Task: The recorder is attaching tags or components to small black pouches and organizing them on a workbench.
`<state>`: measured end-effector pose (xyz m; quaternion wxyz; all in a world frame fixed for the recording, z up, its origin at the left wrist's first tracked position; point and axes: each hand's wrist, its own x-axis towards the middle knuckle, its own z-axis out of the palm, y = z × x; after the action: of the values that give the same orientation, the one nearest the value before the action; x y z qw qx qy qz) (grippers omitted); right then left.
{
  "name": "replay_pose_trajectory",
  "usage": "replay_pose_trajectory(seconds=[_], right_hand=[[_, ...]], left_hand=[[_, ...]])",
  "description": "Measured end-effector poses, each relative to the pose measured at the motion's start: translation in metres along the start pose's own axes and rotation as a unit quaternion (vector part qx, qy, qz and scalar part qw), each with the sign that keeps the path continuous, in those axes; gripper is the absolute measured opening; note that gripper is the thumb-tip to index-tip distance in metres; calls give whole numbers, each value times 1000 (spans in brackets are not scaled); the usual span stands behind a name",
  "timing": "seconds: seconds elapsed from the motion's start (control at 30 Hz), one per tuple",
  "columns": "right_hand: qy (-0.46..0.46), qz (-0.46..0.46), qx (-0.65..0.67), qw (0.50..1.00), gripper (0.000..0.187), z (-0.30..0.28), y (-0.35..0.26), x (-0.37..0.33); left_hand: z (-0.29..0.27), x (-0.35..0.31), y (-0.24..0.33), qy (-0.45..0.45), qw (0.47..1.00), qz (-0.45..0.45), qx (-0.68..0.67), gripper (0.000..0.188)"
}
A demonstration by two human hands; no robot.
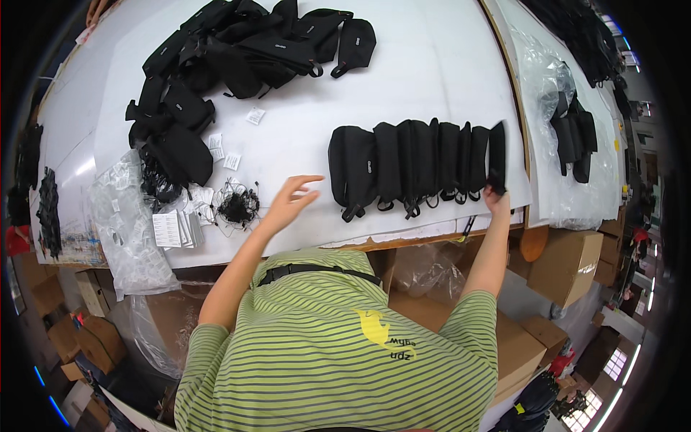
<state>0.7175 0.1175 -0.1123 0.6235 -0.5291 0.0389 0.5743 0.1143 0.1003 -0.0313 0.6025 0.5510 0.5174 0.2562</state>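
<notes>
A row of several black fabric pouches (358,164) lies side by side on the white table (432,65), their small loops toward me. At the right end of the row, my right hand (497,200) grips the near end of one black pouch (498,147), which is tilted and set a little apart from its neighbour. My left hand (291,200) hovers over the table left of the row, fingers spread, holding nothing. Near it lie a tangle of thin black cords (237,205) and a stack of printed white cards (169,230).
A heap of black pouches (266,50) covers the far left of the table. Small white packets (255,115) and a clear plastic bag (126,223) lie nearby. More black pouches (572,137) rest on plastic at the right. Cardboard boxes (565,266) stand below the table edge.
</notes>
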Motion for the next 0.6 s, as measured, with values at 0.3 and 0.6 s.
replay_pose_trajectory(seconds=[0.3,0.6], right_hand=[[54,-136,-563,814,62,85,2,-12],[-20,-114,-581,806,75,125,11,-39]], left_hand=[[74,72,-2,137,982,-66,114,48],[69,89,56,204,949,-75,229,23]])
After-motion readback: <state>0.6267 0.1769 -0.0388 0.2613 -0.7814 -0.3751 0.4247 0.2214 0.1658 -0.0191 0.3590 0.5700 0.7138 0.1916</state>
